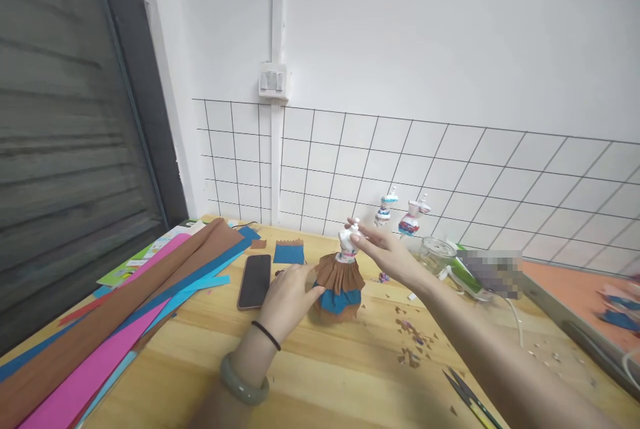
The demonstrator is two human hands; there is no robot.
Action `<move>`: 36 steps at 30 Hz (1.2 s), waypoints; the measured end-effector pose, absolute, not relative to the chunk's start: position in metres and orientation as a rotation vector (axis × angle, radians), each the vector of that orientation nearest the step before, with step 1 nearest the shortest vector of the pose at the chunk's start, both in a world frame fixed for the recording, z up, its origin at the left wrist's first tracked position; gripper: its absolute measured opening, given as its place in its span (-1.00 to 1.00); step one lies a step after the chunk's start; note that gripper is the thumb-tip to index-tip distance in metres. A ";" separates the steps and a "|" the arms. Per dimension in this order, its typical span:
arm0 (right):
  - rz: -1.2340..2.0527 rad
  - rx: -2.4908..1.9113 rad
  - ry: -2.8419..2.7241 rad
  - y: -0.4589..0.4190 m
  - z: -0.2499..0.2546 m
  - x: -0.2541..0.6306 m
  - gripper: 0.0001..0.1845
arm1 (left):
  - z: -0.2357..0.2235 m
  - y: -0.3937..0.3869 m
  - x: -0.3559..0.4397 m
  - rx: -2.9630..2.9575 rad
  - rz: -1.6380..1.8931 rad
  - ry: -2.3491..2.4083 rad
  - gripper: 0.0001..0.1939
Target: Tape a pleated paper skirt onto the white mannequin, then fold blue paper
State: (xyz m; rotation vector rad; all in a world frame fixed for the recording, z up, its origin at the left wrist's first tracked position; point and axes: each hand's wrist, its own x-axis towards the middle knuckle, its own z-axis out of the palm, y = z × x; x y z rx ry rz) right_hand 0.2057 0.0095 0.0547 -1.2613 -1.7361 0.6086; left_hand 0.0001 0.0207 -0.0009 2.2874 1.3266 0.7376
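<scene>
A small white dress form [347, 246] stands on the table, wearing a paper skirt with a pleated brown top layer [341, 273] over blue [340, 301]. My right hand [383, 249] is closed on its upper body, thumb in front and forefinger behind. At the skirt's left edge, my left hand [290, 299] has its thumb against the blue layer. The other left fingers curve around the skirt's side, their tips partly hidden. Behind my right hand are two more small dress forms, one with blue bands [384, 209], the other with red and blue [411, 219].
Long brown, blue and pink paper strips [125, 295] cover the table's left side. A phone [254, 281] and a blue paper piece [289, 253] lie nearby. Paper scraps [413, 339], scissors [467, 395], a glass jar [435, 252] and an orange-lined tray [575, 295] are at right.
</scene>
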 end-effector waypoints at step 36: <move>0.666 -1.787 -1.423 -0.169 -0.077 0.305 -0.64 | -0.088 -0.044 0.066 0.410 0.916 0.858 -0.83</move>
